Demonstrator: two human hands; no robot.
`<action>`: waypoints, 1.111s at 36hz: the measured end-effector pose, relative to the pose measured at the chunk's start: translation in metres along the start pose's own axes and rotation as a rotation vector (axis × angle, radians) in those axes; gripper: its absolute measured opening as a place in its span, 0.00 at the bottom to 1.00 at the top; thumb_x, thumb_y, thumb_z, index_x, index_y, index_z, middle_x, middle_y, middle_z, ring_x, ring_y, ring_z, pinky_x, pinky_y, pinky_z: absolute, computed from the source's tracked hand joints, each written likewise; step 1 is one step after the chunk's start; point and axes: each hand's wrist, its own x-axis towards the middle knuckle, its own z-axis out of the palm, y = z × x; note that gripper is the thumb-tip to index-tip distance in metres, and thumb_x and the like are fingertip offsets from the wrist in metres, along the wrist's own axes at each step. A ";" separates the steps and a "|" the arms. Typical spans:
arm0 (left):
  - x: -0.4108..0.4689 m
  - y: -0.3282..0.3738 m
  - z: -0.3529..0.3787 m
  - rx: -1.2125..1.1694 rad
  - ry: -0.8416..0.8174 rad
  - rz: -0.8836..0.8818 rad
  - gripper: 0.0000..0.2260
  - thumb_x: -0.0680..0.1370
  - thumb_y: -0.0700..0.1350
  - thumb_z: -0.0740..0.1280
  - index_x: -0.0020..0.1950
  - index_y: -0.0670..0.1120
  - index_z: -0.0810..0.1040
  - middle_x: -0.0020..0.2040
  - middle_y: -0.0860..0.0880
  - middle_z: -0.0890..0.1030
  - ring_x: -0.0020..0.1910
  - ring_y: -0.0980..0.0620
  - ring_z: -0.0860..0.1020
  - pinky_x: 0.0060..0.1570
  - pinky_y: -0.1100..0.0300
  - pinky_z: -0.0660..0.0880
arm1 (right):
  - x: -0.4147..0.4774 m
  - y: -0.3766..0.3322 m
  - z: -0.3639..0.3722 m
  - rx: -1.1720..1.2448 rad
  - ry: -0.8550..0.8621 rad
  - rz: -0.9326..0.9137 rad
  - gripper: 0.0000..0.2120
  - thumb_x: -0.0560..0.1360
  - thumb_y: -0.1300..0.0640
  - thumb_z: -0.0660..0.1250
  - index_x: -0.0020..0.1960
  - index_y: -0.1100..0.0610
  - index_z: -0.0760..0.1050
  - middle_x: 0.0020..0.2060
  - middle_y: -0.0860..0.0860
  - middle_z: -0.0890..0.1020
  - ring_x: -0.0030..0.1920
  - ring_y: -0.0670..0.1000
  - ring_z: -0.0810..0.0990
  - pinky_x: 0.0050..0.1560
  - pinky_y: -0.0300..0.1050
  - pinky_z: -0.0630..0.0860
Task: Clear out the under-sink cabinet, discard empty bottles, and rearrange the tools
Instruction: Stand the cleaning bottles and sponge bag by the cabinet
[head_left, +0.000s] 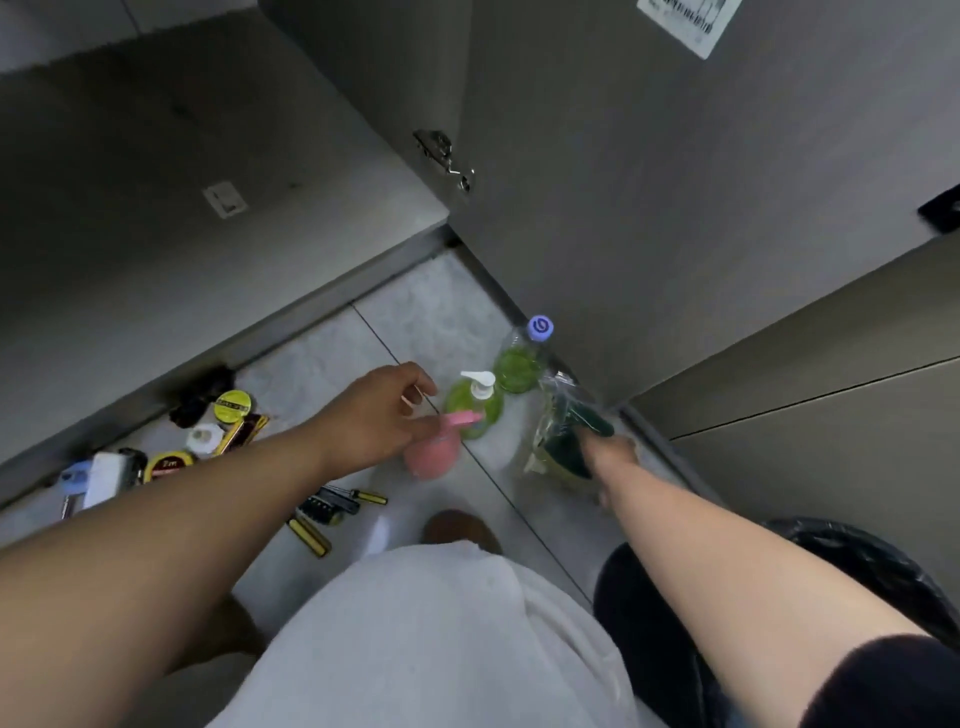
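Observation:
On the tiled floor before the open cabinet stand a pink pump bottle (434, 457), a green pump bottle (474, 405) with a white pump, and a green bottle (519, 364) with a blue cap. My left hand (374, 415) hovers just left of the pink bottle's pump, fingers apart and holding nothing. My right hand (608, 449) grips a clear plastic pack of green and yellow sponges (566, 431), right of the bottles. Screwdrivers (332, 512) with yellow and black handles lie on the floor below my left forearm.
Tape measures (169, 464), a yellow round tin (234, 405), a white cap (203, 436) and a blue-white tool (91, 478) lie by the cabinet's base. The open cabinet door (649, 182) stands at the right. A bin with a black bag (883, 566) sits at lower right.

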 end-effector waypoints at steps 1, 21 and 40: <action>0.003 -0.002 0.004 0.024 -0.012 -0.003 0.17 0.73 0.52 0.77 0.59 0.54 0.77 0.55 0.51 0.77 0.53 0.52 0.78 0.55 0.54 0.77 | 0.004 0.002 0.002 0.035 -0.026 0.013 0.37 0.75 0.44 0.71 0.75 0.63 0.63 0.68 0.60 0.75 0.66 0.62 0.75 0.67 0.57 0.74; 0.009 -0.025 0.022 0.168 0.078 0.109 0.09 0.80 0.49 0.69 0.59 0.56 0.84 0.47 0.50 0.79 0.46 0.52 0.77 0.47 0.58 0.73 | -0.016 0.009 0.031 -0.244 0.187 -0.180 0.41 0.69 0.38 0.73 0.71 0.60 0.61 0.68 0.59 0.70 0.67 0.62 0.73 0.62 0.53 0.73; 0.028 -0.041 -0.014 0.116 0.329 0.054 0.08 0.81 0.49 0.67 0.57 0.50 0.82 0.47 0.50 0.78 0.46 0.49 0.77 0.48 0.50 0.75 | -0.050 -0.132 0.028 -0.713 0.194 -1.031 0.09 0.76 0.62 0.63 0.55 0.55 0.77 0.55 0.58 0.72 0.46 0.63 0.78 0.46 0.47 0.71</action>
